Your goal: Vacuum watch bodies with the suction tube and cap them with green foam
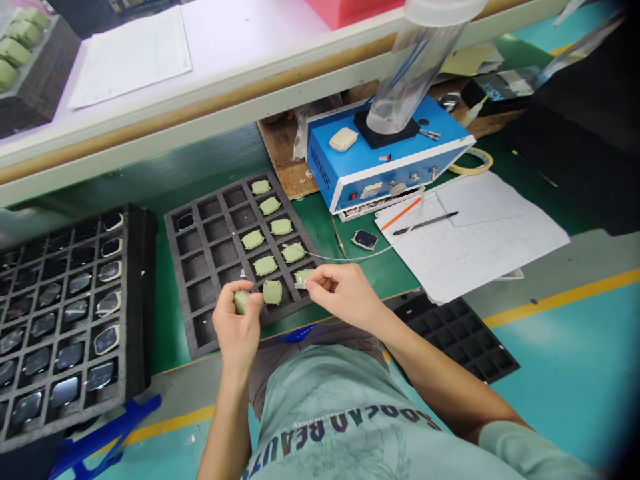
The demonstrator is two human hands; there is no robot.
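My left hand [237,323] is closed around a green watch case [241,302], just over the near edge of a dark grey foam tray [186,283]. My right hand [340,287] pinches a small pale piece [301,285] whose kind I cannot make out. It is beside another green case [303,275] in the tray's near right corner. Several more green cases, such as one [273,292] between my hands, sit in the right-hand compartments. A dark-faced watch body [185,222] lies in the far left compartment. A thin white cable [345,258] crosses the tray's right edge.
Left stands a stack of foam trays [127,300] with dark-faced watch bodies. A blue box [340,170] with switches carries a clear tube [407,73]. Papers [480,233], a black pen [425,223] and a loose watch body [365,239] lie right. A shelf [240,40] overhangs the back.
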